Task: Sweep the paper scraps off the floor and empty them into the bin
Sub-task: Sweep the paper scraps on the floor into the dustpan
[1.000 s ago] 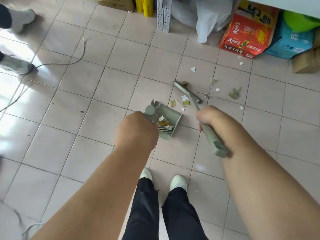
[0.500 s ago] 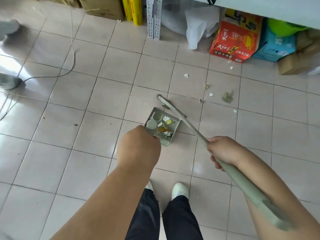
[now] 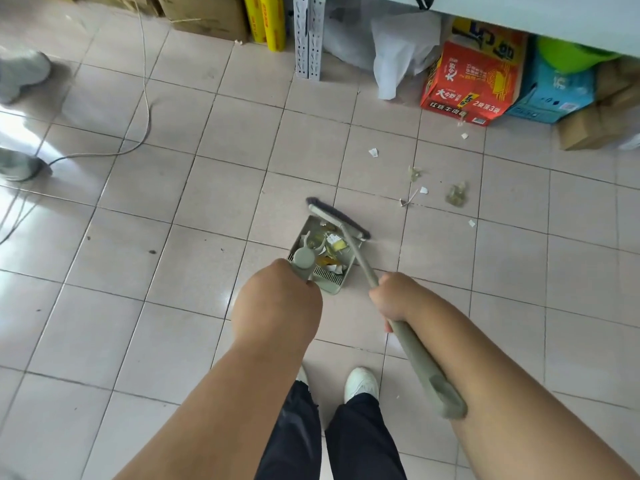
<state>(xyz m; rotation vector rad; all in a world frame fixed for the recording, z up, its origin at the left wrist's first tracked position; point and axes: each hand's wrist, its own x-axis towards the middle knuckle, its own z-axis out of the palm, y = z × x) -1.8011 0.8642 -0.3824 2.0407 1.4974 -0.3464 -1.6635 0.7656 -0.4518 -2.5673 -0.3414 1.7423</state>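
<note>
Scraps (image 3: pixel 329 249) in dustpan (image 3: pixel 323 252); more on floor (image 3: pixel 455 194).
Left hand (image 3: pixel 277 299) grips dustpan, right (image 3: pixel 391 299) grips broom (image 3: pixel 349 244); tilting risks spill.

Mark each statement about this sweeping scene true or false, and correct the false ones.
1. The left hand holds the dustpan. True.
2. The dustpan is empty. False: it holds paper scraps.
3. The broom head lies at the dustpan's open edge. True.
4. The floor is free of scraps. False: loose scraps lie beyond the broom.
5. The right hand hangs idle. False: it grips the broom handle.
</note>
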